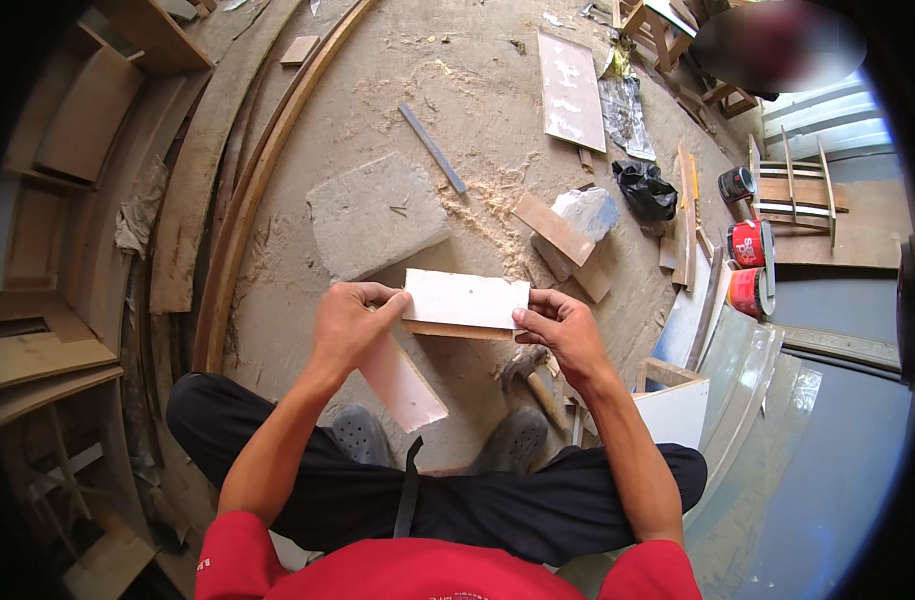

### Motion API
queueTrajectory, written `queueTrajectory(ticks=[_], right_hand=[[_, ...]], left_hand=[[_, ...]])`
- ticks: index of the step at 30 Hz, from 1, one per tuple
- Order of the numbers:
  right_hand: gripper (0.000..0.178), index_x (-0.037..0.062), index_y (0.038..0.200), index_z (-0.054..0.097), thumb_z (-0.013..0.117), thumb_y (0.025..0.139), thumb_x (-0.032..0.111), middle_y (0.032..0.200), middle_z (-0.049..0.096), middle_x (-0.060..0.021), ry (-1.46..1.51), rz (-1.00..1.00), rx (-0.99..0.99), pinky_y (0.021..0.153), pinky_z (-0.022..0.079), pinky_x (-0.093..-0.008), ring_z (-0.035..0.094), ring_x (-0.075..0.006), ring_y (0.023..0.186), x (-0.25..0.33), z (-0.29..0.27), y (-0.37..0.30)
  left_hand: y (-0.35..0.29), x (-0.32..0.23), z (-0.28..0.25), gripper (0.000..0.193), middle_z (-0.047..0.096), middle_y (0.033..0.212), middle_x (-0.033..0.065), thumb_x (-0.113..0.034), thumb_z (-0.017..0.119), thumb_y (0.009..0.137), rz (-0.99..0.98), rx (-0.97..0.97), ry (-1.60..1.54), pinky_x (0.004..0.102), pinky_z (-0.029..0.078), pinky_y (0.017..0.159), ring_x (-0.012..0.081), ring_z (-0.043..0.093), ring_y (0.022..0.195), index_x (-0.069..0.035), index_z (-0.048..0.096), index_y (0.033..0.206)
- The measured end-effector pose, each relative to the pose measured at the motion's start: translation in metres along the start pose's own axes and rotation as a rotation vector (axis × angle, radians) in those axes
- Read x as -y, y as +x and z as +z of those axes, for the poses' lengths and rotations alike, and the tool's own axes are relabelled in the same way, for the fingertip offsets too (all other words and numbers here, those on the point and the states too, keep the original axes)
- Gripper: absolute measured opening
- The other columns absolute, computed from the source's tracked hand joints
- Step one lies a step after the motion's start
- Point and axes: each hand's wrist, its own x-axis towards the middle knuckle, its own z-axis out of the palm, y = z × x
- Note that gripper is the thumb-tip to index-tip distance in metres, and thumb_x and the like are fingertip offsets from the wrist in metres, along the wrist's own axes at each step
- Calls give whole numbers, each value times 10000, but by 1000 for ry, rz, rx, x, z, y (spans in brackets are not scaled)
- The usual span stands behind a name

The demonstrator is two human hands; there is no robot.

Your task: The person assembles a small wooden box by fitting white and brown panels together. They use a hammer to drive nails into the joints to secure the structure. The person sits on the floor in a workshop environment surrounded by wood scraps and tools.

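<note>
Head view: both hands, left (350, 325) and right (563, 330), pinch the ends of a white board piece (466, 298), forearms angled inward.

The floor (478, 110) was dusty and pale brown, with sawdust (488, 200) spread over it. A flat grey stone slab (373, 215) lay on the floor. Long curved wooden boards (243, 190) ran along the left side, next to wooden shelves (68, 130). 2 red cans (750, 268) stood on the right, near a black bag (646, 190). A white board (571, 90) lay farther off, and a thin grey bar (433, 148) lay near it. Bright daylight fell on everything.
</note>
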Motion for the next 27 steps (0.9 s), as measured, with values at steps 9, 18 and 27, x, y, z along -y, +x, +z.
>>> queueTrajectory(ticks=[9, 18, 27], right_hand=[[383, -77, 1172, 652, 786, 853, 86, 997, 722, -97, 42, 22, -77, 717, 574, -277, 677, -135, 825, -7, 1, 3], [312, -57, 1105, 696, 790, 832, 63, 941, 730, -81, 9, 23, -113, 672, 549, -254, 671, -122, 778, -7, 2, 6], [308, -24, 1094, 716, 797, 832, 115, 923, 740, -56, -49, 28, -111, 641, 494, -247, 669, -106, 775, -9, -2, 7]], left_hand=[[-4, 0, 6, 321, 747, 789, 136, -304, 696, 839, 39, -50, 19, 320, 542, 666, 192, 707, 675, -18, 775, 964], [-8, -1, 10, 321, 754, 847, 167, -256, 705, 824, 71, -81, 23, 321, 545, 713, 193, 711, 732, 14, 768, 986], [-5, 8, 12, 326, 753, 847, 158, -298, 686, 812, 73, -80, -16, 345, 554, 725, 241, 728, 741, -31, 779, 975]])
